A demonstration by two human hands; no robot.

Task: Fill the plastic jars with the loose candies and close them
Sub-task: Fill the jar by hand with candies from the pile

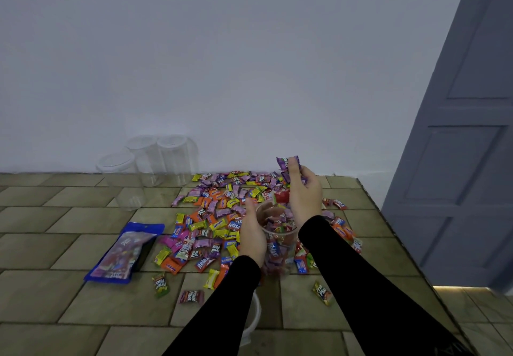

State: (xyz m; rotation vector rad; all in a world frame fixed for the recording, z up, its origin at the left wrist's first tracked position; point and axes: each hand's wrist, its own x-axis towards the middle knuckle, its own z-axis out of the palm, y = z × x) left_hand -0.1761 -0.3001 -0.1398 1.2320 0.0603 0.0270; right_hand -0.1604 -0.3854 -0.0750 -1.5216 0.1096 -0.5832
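Left hand [253,240] wraps its grip round the half-full plastic jar [277,247] mid-tabletop [55,286], right hand [304,193] pinching purple candies [288,162] above it; loose candies [211,216] everywhere, empty jars [155,161] at the back edge.

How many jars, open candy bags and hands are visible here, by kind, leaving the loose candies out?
Empty clear jars by the wall: 3
Jar being filled, partly full of candies: 1
Blue candy bag lying flat: 1
Hands: 2, left hand and right hand
Total: 7
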